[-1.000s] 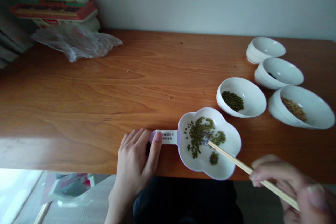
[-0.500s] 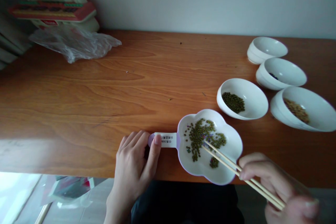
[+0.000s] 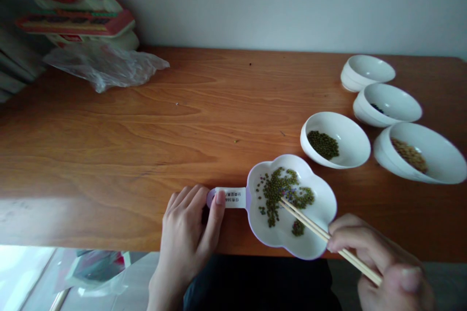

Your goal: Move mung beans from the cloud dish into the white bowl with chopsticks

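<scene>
A flower-shaped white dish (image 3: 317,204) with a purple rim and a labelled handle lies at the table's front edge. Green mung beans (image 3: 272,192) are spread over its floor. My left hand (image 3: 189,228) is closed on the handle, thumb on top. In my right hand (image 3: 375,257) is a pair of wooden chopsticks (image 3: 310,223), their tips close together among the beans. Whether a bean is pinched between the tips is too small to tell. A white bowl (image 3: 350,146) holding more mung beans stands just beyond the dish.
At the right stand more white bowls: one with tan grains (image 3: 438,155), one with a few dark pieces (image 3: 397,102), and another behind (image 3: 368,70). A clear plastic bag (image 3: 109,65) and a red-and-white toy keyboard (image 3: 76,24) sit at the back left.
The chopstick tips have closed together and shifted slightly left in the beans. My right hand has moved a little left. My left hand keeps its hold on the handle.
</scene>
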`<action>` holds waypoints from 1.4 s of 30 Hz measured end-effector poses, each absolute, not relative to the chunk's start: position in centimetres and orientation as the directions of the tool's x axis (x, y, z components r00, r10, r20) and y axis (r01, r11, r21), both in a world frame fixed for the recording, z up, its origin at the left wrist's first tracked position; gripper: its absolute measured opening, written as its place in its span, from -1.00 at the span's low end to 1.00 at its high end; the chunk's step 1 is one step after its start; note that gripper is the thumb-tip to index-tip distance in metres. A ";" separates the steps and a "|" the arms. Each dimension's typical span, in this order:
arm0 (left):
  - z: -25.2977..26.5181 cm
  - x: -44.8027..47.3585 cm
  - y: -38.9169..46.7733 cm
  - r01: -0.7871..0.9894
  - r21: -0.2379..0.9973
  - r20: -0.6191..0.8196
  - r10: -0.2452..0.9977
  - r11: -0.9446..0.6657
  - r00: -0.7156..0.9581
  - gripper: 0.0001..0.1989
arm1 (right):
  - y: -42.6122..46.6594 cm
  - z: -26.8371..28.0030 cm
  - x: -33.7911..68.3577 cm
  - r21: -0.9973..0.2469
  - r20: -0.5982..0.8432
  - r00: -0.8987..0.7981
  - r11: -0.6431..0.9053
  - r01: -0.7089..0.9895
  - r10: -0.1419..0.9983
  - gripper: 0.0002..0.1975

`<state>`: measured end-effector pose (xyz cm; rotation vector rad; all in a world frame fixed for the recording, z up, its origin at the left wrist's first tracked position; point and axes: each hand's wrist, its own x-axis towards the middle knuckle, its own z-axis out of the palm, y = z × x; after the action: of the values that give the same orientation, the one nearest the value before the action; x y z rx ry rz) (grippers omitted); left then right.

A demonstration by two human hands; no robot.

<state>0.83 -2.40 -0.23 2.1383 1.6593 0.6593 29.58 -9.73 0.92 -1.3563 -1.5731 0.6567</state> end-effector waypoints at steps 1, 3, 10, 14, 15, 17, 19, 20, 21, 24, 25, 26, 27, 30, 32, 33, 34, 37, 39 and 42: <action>-0.2 0.8 -2.4 0.803 0.541 0.144 0.968 -0.249 0.203 -0.68 | -9.8 0.9 29.6 -0.859 0.294 0.038 0.246 0.450 0.955 -0.37; -0.2 0.9 -2.4 0.802 0.545 0.141 0.970 -0.245 0.200 -0.69 | -9.9 0.8 29.5 -0.871 0.287 0.047 0.240 0.429 0.957 -0.35; -0.3 0.9 -2.2 0.804 0.542 0.140 0.969 -0.245 0.201 -0.68 | -10.1 0.7 29.1 -0.883 0.297 0.099 0.233 0.408 0.950 -0.33; -0.3 0.9 -2.3 0.810 0.536 0.130 0.971 -0.238 0.199 -0.69 | -10.1 0.8 29.3 -0.878 0.274 0.084 0.213 0.429 0.958 -0.31; -0.3 0.9 -2.3 0.811 0.534 0.132 0.971 -0.239 0.199 -0.69 | -10.1 0.8 29.3 -0.876 0.270 0.079 0.211 0.433 0.960 -0.30; -0.3 0.8 -2.3 0.813 0.530 0.136 0.971 -0.241 0.199 -0.69 | -10.1 0.9 29.2 -0.883 0.265 0.102 0.199 0.426 0.959 -0.30; -0.3 0.8 -2.3 0.815 0.526 0.137 0.970 -0.242 0.199 -0.69 | -10.1 0.9 28.7 -0.900 0.257 0.156 0.177 0.398 0.954 -0.31; -0.3 0.8 -2.3 0.816 0.525 0.135 0.971 -0.241 0.200 -0.70 | -10.1 0.9 28.5 -0.909 0.252 0.180 0.168 0.381 0.951 -0.31; -0.4 0.8 -2.3 0.816 0.525 0.134 0.971 -0.241 0.200 -0.70 | -10.1 0.9 28.3 -0.918 0.251 0.206 0.165 0.361 0.946 -0.31; -0.5 0.8 -2.3 0.813 0.528 0.132 0.970 -0.244 0.206 -0.70 | -10.0 0.9 28.0 -0.934 0.271 0.253 0.190 0.304 0.929 -0.32; -0.5 0.7 -2.3 0.813 0.528 0.131 0.969 -0.246 0.209 -0.70 | -10.0 1.0 28.1 -0.936 0.282 0.266 0.204 0.285 0.922 -0.31; -0.5 0.7 -2.3 0.813 0.527 0.132 0.969 -0.247 0.209 -0.70 | -9.9 1.1 28.4 -0.938 0.297 0.278 0.223 0.266 0.914 -0.31; -0.6 0.7 -2.3 0.813 0.527 0.133 0.969 -0.248 0.209 -0.70 | -9.7 1.2 28.7 -0.939 0.309 0.293 0.242 0.246 0.905 -0.31; -0.6 0.6 -2.3 0.810 0.530 0.136 0.968 -0.251 0.211 -0.70 | -9.3 2.0 29.7 -0.943 0.316 0.339 0.255 0.214 0.886 -0.29; -0.6 0.6 -2.3 0.807 0.533 0.138 0.967 -0.254 0.213 -0.71 | -9.1 2.5 30.1 -0.950 0.273 0.349 0.194 0.244 0.896 -0.29; -0.6 0.6 -2.3 0.808 0.532 0.139 0.967 -0.255 0.213 -0.71 | -9.0 2.7 30.2 -0.949 0.254 0.344 0.163 0.271 0.904 -0.29; -0.6 0.6 -2.3 0.808 0.530 0.138 0.967 -0.255 0.215 -0.71 | -8.9 2.9 30.1 -0.944 0.243 0.333 0.142 0.299 0.911 -0.28; -0.6 0.7 -2.2 0.807 0.530 0.138 0.966 -0.259 0.220 -0.72 | -9.1 3.0 29.7 -0.921 0.255 0.273 0.147 0.361 0.928 -0.26; -0.6 0.7 -2.2 0.806 0.532 0.142 0.965 -0.260 0.219 -0.71 | -9.5 2.6 29.5 -0.914 0.238 0.239 0.133 0.384 0.941 -0.24; -0.6 0.7 -2.2 0.809 0.528 0.144 0.966 -0.257 0.213 -0.71 | -10.2 1.8 29.4 -0.911 0.202 0.226 0.099 0.400 0.953 -0.22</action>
<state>0.69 -2.24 -0.55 2.1547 1.6585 0.6462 29.41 -10.20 1.76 -1.4793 -1.3469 0.6832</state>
